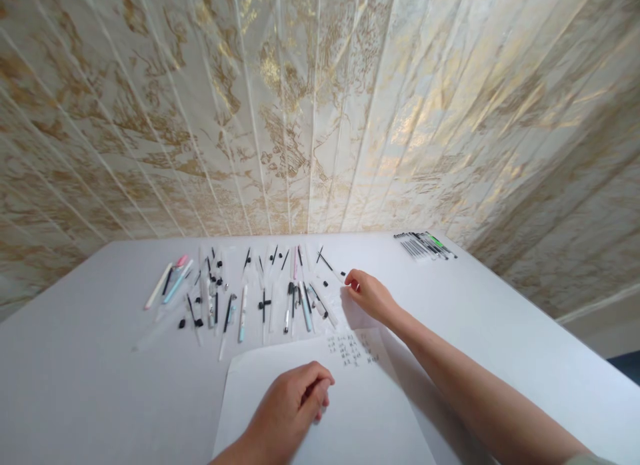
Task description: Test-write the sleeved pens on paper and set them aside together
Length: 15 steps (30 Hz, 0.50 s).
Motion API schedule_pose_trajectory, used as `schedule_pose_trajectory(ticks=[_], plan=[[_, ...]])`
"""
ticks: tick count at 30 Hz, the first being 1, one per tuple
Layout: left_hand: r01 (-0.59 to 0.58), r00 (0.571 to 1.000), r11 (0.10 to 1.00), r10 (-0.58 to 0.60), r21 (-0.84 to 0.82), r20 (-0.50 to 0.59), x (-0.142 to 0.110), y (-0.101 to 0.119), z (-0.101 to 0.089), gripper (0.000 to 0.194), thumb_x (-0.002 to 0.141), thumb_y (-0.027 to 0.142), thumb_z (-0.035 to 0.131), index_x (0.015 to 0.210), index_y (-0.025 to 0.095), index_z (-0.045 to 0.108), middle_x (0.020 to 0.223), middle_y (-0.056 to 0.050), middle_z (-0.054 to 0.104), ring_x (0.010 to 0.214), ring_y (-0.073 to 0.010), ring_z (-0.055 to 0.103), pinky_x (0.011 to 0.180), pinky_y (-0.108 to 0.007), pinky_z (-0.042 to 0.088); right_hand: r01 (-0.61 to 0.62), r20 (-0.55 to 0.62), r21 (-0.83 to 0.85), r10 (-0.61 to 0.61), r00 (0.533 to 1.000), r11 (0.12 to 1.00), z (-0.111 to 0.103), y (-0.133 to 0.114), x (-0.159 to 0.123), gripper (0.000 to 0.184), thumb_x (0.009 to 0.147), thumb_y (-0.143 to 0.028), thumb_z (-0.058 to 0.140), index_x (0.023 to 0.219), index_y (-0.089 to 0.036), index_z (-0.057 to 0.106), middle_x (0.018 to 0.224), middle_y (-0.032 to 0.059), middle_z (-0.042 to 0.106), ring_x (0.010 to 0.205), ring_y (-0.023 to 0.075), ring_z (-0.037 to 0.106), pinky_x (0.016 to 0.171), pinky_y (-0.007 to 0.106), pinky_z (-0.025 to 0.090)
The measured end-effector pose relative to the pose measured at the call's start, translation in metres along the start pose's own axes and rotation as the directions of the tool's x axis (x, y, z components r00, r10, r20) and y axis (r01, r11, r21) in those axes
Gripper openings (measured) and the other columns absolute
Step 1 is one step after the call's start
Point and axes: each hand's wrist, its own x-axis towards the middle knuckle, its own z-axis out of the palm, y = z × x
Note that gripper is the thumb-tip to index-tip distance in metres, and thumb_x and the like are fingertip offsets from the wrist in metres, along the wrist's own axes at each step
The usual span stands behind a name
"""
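There are two hands. The right hand (367, 293) is over the counter (480, 305), with its fingers bent down near the bottom end of a thin pen part (330, 260). I cannot tell if those fingers are pinching it or just close to it. Next to them are two small black caps (325, 284), one close to the fingertips and one a bit to the left. The left hand (293, 405) is on one big white sheet of paper (373, 418). Its fingers are curled in and close together, and I see nothing in them. The paper has small dark writing (353, 348) near its top right corner.

Past the paper lie lots of pen parts, too many and too small to count for sure. I can pick out one pink pen (295, 262), one white and blue pen (243, 313) and one light blue pen (305, 307). On the left side are one white stick with a pink end (158, 286), one blue pen (177, 282) and one pink cap (181, 260). At the far right is one bunch of thin pens (425, 245), with one bright green bit in it.

The counter is white and flat. Behind it hangs a shiny white and gold curtain (290, 118) with long up-and-down folds.
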Motion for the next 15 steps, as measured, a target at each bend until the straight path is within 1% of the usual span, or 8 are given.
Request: schedule_pose_trajectory(ticks=[4,7,15], plan=[[-0.005,1.000,1.000,0.005,0.014,0.004,0.000,0.000,0.000,0.025,0.092,0.032,0.042,0.088,0.017,0.062,0.071,0.000,0.063,0.059,-0.0128,0.058,0.061,-0.023,0.043,-0.067,-0.017,-0.036,0.067,0.998,0.997,0.007,-0.005,0.006,0.005,0.084,-0.023,0.054,0.087,-0.021,0.056,0.080,0.0006,0.063,0.069,0.0140,0.054,0.057,0.023,0.029],[-0.010,1.000,1.000,0.010,0.017,0.003,0.000,-0.001,0.000,0.026,0.092,0.033,0.042,0.088,0.017,0.062,0.071,0.000,0.064,0.059,-0.0130,0.058,0.061,-0.023,0.044,-0.098,-0.040,-0.054,0.095,0.995,0.994,0.012,-0.008,0.009,0.005,0.085,-0.025,0.055,0.089,-0.022,0.054,0.082,0.0012,0.064,0.069,0.0148,0.054,0.056,0.023,0.027],[-0.003,1.000,0.999,0.004,0.037,-0.007,0.001,-0.003,0.000,0.025,0.093,0.033,0.043,0.088,0.018,0.062,0.071,0.000,0.064,0.059,-0.0124,0.058,0.062,-0.022,0.044,-0.134,-0.088,-0.077,0.127,0.988,0.988,0.018,-0.010,0.008,0.006,0.089,-0.028,0.052,0.091,-0.023,0.052,0.085,0.0016,0.066,0.070,0.0157,0.055,0.056,0.024,0.027]])
